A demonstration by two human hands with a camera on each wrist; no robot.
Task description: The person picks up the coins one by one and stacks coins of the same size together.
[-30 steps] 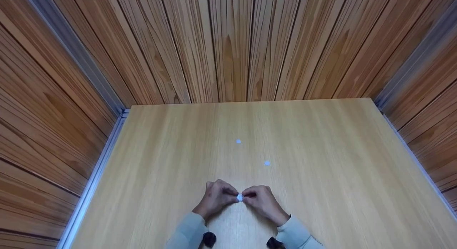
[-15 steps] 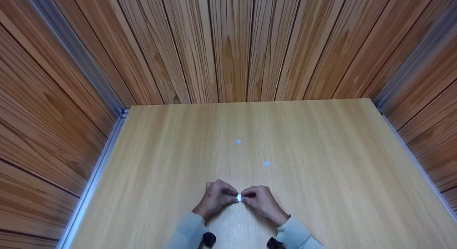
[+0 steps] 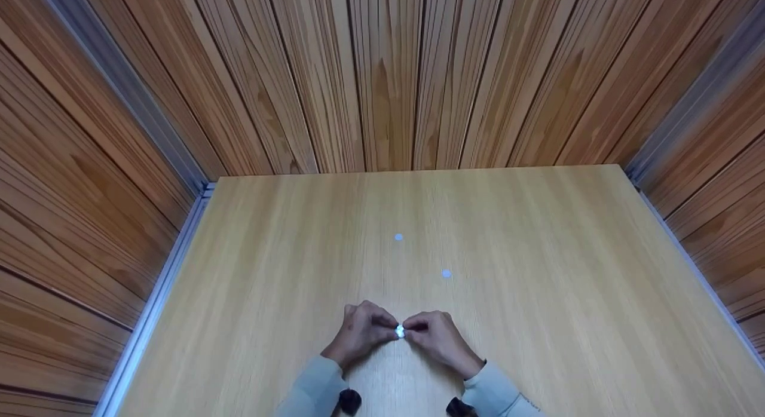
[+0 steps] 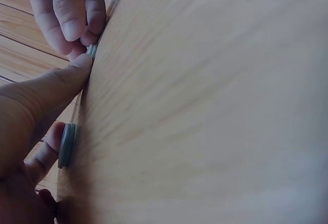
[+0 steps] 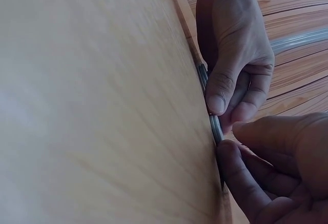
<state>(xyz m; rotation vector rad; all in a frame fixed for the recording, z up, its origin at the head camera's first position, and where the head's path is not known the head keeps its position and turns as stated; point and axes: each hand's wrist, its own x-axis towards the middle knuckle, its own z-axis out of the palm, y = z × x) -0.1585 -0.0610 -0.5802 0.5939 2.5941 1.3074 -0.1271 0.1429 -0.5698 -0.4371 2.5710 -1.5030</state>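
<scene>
My left hand (image 3: 362, 329) and right hand (image 3: 437, 335) meet at a small bright coin-like piece (image 3: 400, 331), their fingertips on its two sides. From the side, in the right wrist view, it looks like thin grey layered discs (image 5: 216, 126) standing low on the table; glare hides its face in the head view. Another grey coin-like disc (image 4: 67, 145) lies by a fingertip of my left hand in the left wrist view; from above, the hand covers it. Beyond my hands, two small pale round spots (image 3: 398, 237) show on the table; whether flat or raised, I cannot tell.
The wooden table (image 3: 538, 255) has metal rails (image 3: 155, 309) along its sides. Wood-plank walls (image 3: 388, 76) enclose it at the back and both sides. Dark wrist devices (image 3: 350, 401) sit below both sleeves.
Both hands stay almost in place. The bright coin-like piece between the fingertips has shifted very slightly left and its glint has changed.
</scene>
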